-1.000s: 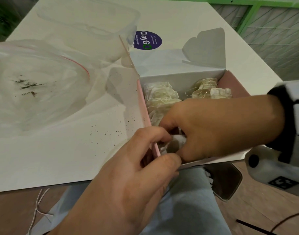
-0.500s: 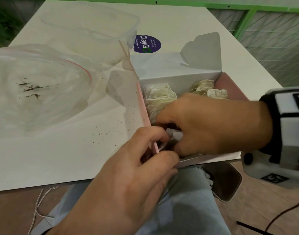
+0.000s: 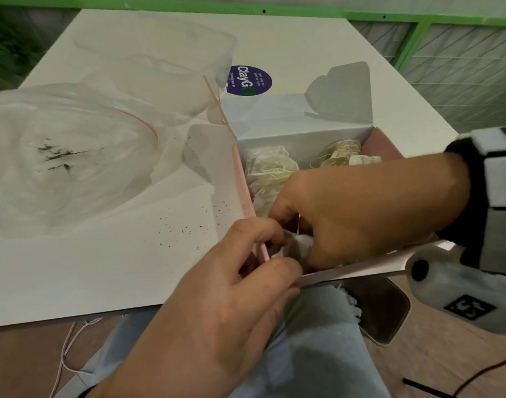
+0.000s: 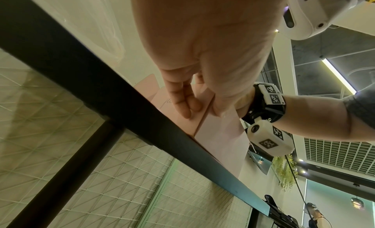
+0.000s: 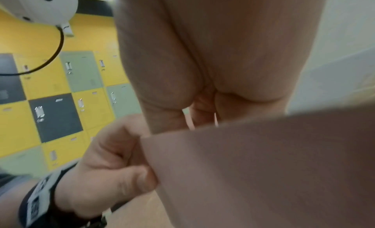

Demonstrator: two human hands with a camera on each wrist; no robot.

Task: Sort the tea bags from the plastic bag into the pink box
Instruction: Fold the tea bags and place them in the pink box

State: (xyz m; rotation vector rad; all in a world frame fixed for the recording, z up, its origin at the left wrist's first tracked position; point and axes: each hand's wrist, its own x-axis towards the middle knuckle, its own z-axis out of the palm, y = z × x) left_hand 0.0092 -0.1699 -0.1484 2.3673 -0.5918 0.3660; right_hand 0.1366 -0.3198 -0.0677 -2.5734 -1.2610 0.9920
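The pink box stands open at the table's front right edge, its lid flap up behind it. Two heaps of pale tea bags lie along its far wall. My left hand grips the box's near left corner, thumb on the front wall, fingers over the side wall. My right hand reaches into that corner and pinches a white tea bag. The plastic bag lies flat at the left, holding only dark crumbs. The left wrist view shows my left hand against the pink box from below.
A clear plastic container sits at the back, beside a purple sticker. Tea crumbs dot the white table left of the box. A dark flat object lies below the table edge by my knee.
My right hand has shifted a little within the box's near left corner, still on the white tea bag. My left hand has kept its grip on the corner.
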